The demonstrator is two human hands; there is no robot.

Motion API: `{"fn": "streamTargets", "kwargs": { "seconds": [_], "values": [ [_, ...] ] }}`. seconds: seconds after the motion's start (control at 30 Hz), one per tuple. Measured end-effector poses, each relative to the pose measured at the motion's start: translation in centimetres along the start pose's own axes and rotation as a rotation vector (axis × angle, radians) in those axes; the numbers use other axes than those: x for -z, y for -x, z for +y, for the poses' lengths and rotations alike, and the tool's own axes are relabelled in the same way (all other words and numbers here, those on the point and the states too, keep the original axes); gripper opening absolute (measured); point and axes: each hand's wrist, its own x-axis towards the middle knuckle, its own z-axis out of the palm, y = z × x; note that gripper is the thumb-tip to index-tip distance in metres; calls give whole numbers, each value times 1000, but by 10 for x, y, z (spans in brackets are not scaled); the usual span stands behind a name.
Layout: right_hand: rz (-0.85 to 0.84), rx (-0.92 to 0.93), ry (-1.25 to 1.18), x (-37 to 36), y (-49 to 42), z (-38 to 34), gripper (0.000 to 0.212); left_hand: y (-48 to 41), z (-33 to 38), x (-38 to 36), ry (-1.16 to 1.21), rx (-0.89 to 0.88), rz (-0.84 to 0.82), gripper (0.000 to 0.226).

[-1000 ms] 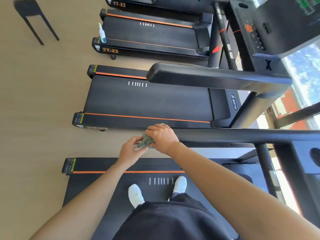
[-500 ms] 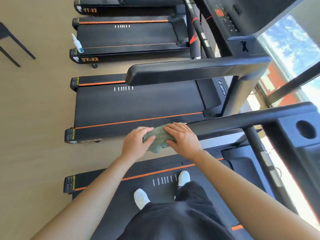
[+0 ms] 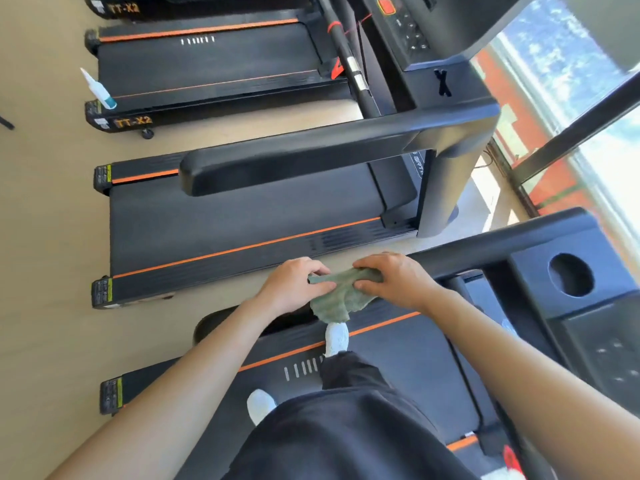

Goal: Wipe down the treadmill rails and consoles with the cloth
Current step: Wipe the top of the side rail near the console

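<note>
Left hand: pinching one end of the green cloth
Right hand: curled round the other end, I'd say
Cloth: stretched between both hands, rest sagging below them
Rail: black, runs off from behind right hand

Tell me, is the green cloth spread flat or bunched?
Bunched: left hand and right hand pinch the cloth, its rest hanging crumpled.

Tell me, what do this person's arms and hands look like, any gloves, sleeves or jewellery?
Both the left hand and the right hand are bare: no gloves, rings or watch show. The left forearm and right forearm are bare too, no sleeves in view. Lower down, the person wears loose black fabric clothing and white sneakers.
</note>
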Motion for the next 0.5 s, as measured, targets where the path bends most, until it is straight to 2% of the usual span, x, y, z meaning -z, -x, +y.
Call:
{"fn": "streamTargets", "kwargs": {
  "seconds": [0.13, 0.27, 0.5],
  "values": [
    [-121, -31, -103, 41, -4, 57, 37, -45, 37, -14, 145, 5, -134, 34],
    [-231, -95, -67, 75, -6, 110, 36, -86, 66, -39, 251, -13, -293, 38],
    [-492, -201, 30, 128, -15, 173, 61, -148, 101, -70, 390, 26, -491, 50]
  ]
}}
